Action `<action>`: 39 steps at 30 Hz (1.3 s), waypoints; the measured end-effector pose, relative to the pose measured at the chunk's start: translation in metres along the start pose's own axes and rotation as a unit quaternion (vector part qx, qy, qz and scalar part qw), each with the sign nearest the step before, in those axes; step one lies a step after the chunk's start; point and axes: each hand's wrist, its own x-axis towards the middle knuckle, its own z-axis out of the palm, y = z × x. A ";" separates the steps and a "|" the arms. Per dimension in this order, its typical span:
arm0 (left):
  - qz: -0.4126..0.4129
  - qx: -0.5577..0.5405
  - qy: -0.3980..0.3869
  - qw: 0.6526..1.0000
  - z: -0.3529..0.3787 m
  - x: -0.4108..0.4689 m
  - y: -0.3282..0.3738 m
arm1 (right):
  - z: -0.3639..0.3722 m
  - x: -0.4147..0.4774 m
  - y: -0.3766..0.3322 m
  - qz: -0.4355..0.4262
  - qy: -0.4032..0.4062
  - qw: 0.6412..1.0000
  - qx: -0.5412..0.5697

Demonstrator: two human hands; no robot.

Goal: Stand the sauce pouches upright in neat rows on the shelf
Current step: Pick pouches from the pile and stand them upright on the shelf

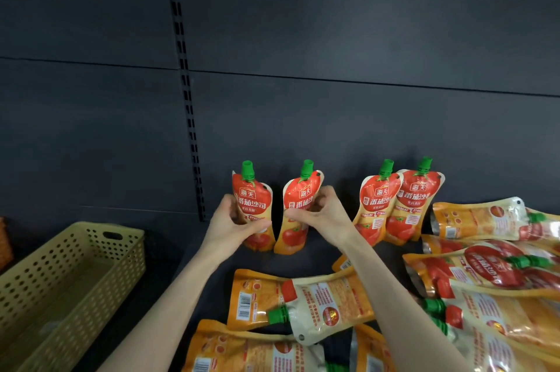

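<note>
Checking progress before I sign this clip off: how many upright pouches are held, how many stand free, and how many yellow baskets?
held upright pouches: 2
free-standing upright pouches: 2
yellow basket: 1
total: 5
lying pouches overlap too much to count, so they are left out.

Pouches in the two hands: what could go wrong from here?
1. The right-hand pouch, gripped by the right hand, leans sideways. Let go like that, it may topple.
2. The right wrist is close to the standing pair, so a careless pull back could knock them over.
3. A gap separates that pair from the held ones. If the left-hand pouch, gripped by the left hand, stays put, the row may end up uneven.
</note>
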 end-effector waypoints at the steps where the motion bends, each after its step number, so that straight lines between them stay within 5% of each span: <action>1: 0.000 0.007 0.002 1.000 0.003 0.000 0.000 | -0.001 0.000 0.001 -0.002 0.005 1.000 0.001; 6: 0.003 0.025 -0.038 0.999 -0.005 0.003 -0.010 | -0.013 -0.001 0.008 -0.039 -0.028 0.997 -0.068; 14: 0.030 0.036 0.022 0.999 0.004 0.013 -0.010 | -0.009 0.004 0.008 -0.044 0.095 0.988 -0.116; 39: 0.034 0.029 -0.053 0.998 0.012 0.025 -0.019 | -0.014 0.012 0.015 0.003 0.082 0.984 -0.155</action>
